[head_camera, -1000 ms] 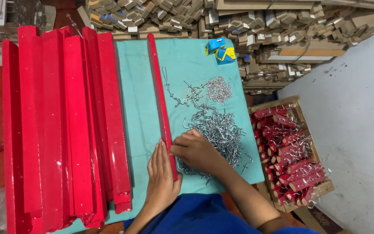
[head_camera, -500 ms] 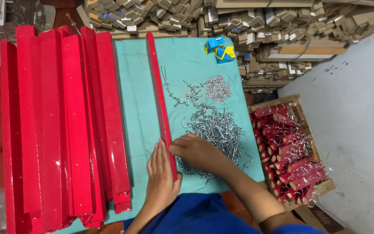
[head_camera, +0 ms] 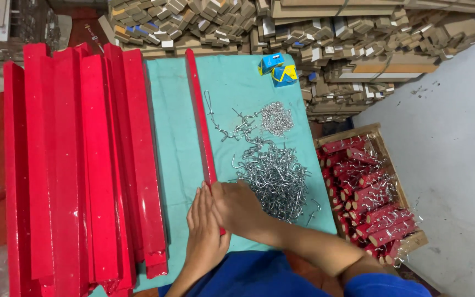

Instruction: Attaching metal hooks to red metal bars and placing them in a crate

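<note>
Head view, only one: both hands worked the near end of a long red strip (head_camera: 200, 118) lying lengthwise on the teal desk (head_camera: 174, 143). Left hand (head_camera: 204, 231) lay flat, fingers straight and together, pressed against the strip's left side, likely to steady it; it gripped nothing that I could see. Right hand (head_camera: 240, 209) sat curled over the strip's near end, fingers bent down on it, seemingly pinching or pressing it; whether anything small was inside the fist, cannot tell. Just right of the hands, a heap of silver metal hooks (head_camera: 273, 176) was within easy reach, with a smaller pile of chain-like bits (head_camera: 276, 116) farther up. A stack of similar red strips (head_camera: 83, 165) lay parallel on the left, apart from the single one, probably sorted out of the way. Two small blue-yellow boxes (head_camera: 279, 70) sat at the far desk edge. Right of the desk, a wooden crate (head_camera: 377, 144) on the grey floor (head_camera: 446, 137) held red rolled pieces with hooks. Stacked cardboard bundles (head_camera: 314, 33) filled the back.
</note>
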